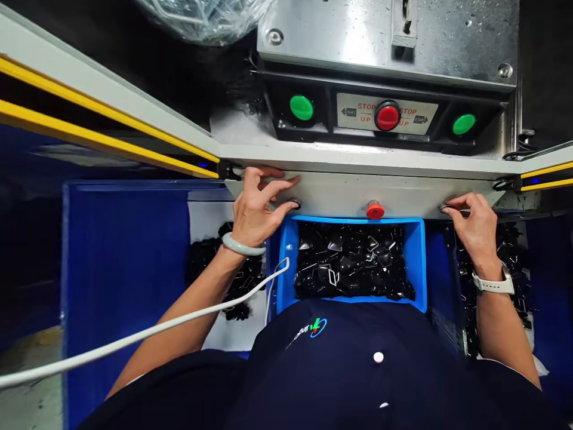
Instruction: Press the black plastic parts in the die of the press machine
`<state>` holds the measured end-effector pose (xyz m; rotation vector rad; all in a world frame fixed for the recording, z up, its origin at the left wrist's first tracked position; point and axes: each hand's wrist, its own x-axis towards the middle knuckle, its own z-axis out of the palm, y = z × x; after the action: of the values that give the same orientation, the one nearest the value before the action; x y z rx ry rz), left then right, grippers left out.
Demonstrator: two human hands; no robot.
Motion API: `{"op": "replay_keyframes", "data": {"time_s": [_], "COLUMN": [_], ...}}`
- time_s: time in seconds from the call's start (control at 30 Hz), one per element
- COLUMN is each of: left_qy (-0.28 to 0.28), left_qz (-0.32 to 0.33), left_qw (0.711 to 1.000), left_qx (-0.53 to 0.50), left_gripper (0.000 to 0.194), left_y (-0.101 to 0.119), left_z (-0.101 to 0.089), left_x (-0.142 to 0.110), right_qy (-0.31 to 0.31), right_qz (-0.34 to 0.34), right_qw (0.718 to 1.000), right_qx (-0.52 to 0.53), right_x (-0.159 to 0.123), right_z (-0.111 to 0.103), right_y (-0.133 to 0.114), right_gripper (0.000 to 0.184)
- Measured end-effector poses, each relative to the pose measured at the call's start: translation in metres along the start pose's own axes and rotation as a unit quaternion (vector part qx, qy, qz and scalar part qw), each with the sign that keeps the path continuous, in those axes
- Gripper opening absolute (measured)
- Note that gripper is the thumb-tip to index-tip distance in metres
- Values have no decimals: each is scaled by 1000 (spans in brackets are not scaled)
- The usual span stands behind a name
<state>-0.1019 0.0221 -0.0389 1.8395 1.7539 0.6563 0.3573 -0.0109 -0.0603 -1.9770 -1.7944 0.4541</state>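
At the machine's front panel [331, 194], the left hand [257, 209] sets its thumb at the left round button [295, 204], fingers spread and bent near the panel's upper edge; it grasps nothing. The right hand [477, 226] has its fingertips at the right round button [443, 206]; whether they pinch or press it cannot be told. Between the hands, the panel bears a red knob [375, 209].

Labels: the plate [353, 122] on the control box reads "STOP" and "UP" on each side of the red button [387, 116], with "START" in outward-pointing arrows. Green buttons [301, 107] flank it. The shirt [340, 370] carries a logo [317, 326] with small lettering, not reliably legible.

Edges: the blue bin [418, 263] lies just below the panel, between the forearms, and holds glossy black parts [349, 263]. Yellow strips [179, 161] bound the work area left and right; the left strip's end is near the left hand. Room remains between each hand and the red knob.

Obscured: the shirt overlaps the bin's near rim. A white cable [147, 328] crosses the left forearm and leaves the frame. The plastic-wrapped bundle [206, 18] is cut off above. Contact faces of both round buttons are largely hidden.
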Motion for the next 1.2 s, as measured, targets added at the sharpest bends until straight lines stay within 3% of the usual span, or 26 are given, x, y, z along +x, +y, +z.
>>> {"op": "replay_keyframes", "data": {"time_s": [0.13,0.2,0.23,0.3,0.37,0.43,0.5,0.57,0.63,0.77,0.87,0.93,1.0,1.07,1.13,1.2], "left_qy": [70,39,-13,-176,-348,-475,-553,-585,-576,-487,-441,-422,-388,-334,-290,-281], "left_qz": [57,83,94,95,72,79,143,228,298,391,391,320,185,32,-90,-166], "left_qw": [996,995,995,979,928,856,790,750,738,764,792,839,903,936,925,890], "left_qx": [21,26,27,46,109,186,221,209,188,162,156,122,27,-107,-230,-318], "left_gripper": [30,17,14,13,7,16,29,37,39,21,19,16,17,30,44,49], "left_y": [5,12,16,22,25,23,19,15,10,4,6,13,24,38,51,63], "left_z": [11,14,16,18,21,25,30,35,40,44,37,30,22,18,19,22], "left_x": [-13,-21,-24,-29,-31,-32,-36,-45,-57,-79,-81,-74,-62,-49,-38,-30], "right_qy": [25,12,-19,-127,-237,-295,-315,-326,-333,-327,-296,-268,-245,-226,-202,-166], "right_qz": [-14,-69,-104,-166,-193,-193,-189,-189,-181,-155,-137,-110,-85,-80,-87,-82], "right_qw": [996,991,987,968,934,904,890,888,892,918,945,956,959,956,954,956], "right_qx": [-80,-111,-118,-137,-186,-242,-269,-264,-246,-161,-40,43,116,171,205,229], "right_x": [-17,-33,-41,-57,-69,-73,-72,-68,-64,-61,-62,-63,-63,-61,-57,-53], "right_z": [4,11,17,34,54,70,79,82,80,76,75,73,68,61,51,40], "right_y": [-15,-31,-39,-55,-65,-70,-71,-69,-67,-62,-58,-58,-61,-69,-81,-93], "right_gripper": [11,19,23,31,39,44,44,41,37,31,29,29,28,23,18,17]}}
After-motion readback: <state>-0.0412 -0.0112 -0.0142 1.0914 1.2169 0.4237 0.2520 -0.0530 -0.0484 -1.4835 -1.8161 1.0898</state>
